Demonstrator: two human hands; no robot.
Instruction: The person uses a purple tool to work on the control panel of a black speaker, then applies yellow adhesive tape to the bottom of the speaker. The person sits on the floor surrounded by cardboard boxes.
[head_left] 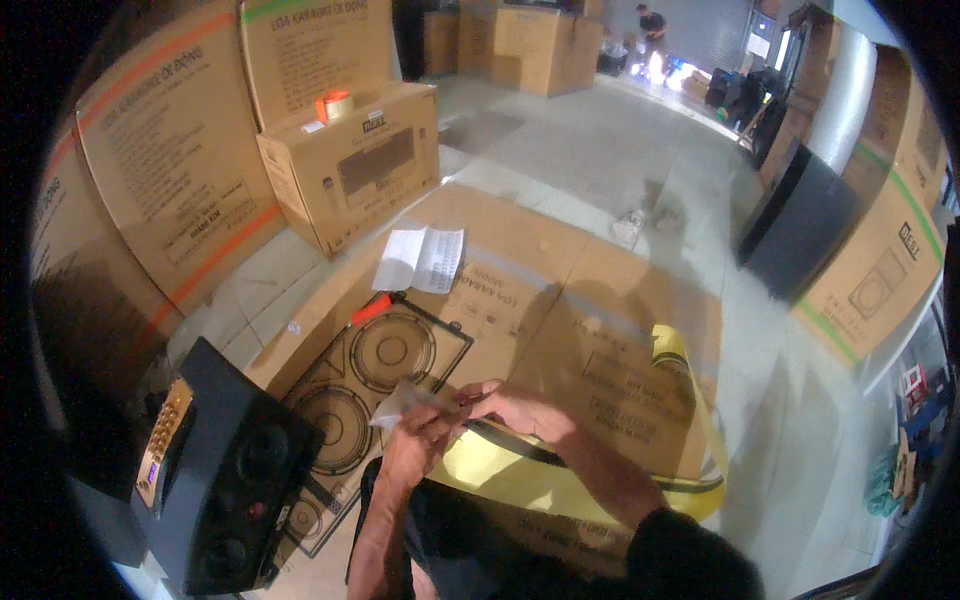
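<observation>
Close together over the large cardboard surface (590, 270), my left hand (425, 435) and my right hand (520, 410) meet at the fingertips. A small whitish, translucent piece (398, 402), perhaps a plastic bag, sticks out from my left hand's closed fingers. My right hand's fingers are pinched against the left's; what lies between them is hidden. A wide yellow strip with dark stripes (510, 470) passes beneath my right forearm and loops to the right. Left of my hands, a printed speaker drawing (392, 345) covers the cardboard, with a small orange-red object (370, 308) at its top corner.
A folded printed sheet (425, 262) lies beyond my hands. The black speaker (255, 470) with a gold control panel (165, 440) stands at left. Tape (338, 106) rests on a carton (350, 165). More cartons (175, 150) and a dark panel (800, 220) flank the floor; a person (651, 28) is far back.
</observation>
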